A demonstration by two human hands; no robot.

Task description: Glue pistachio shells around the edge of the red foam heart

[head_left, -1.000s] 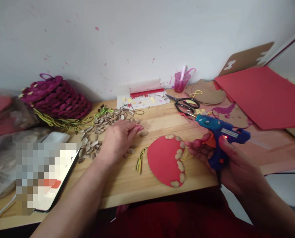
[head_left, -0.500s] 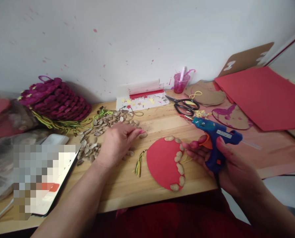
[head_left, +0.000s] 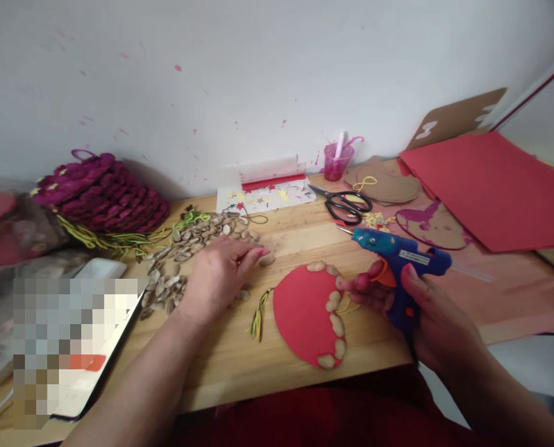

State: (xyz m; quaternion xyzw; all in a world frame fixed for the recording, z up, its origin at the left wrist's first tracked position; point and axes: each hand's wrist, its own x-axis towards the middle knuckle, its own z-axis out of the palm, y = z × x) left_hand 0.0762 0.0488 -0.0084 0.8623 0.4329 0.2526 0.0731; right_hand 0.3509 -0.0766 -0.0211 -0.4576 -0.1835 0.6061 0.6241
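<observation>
My left hand (head_left: 218, 273) is over the right edge of the pile of shells (head_left: 167, 288), its thumb and finger pinched beside a single shell (head_left: 266, 259); whether they grip anything is hidden. In my right hand (head_left: 397, 298) is a blue glue gun (head_left: 409, 261) with an orange trigger, its metal tip pointing left. Between my hands lies a red heart-shaped card (head_left: 299, 310) with several shells along its right edge. A yellow-green tassel (head_left: 257, 316) hangs off its left side, and a yellow string shows at its right.
Black scissors (head_left: 346, 205), a pink cup (head_left: 337, 162) and cardboard shapes (head_left: 386, 180) stand behind the glue gun. Red sheets (head_left: 495, 186) lie at the right. A purple woven-looking craft (head_left: 107, 195), plastic bags (head_left: 2, 298) and a tablet (head_left: 84, 385) are at the left.
The view has shifted slightly, and the objects appear a little lower. The glue gun is tilted slightly differently in my right hand. My left hand stays near the same shell.
</observation>
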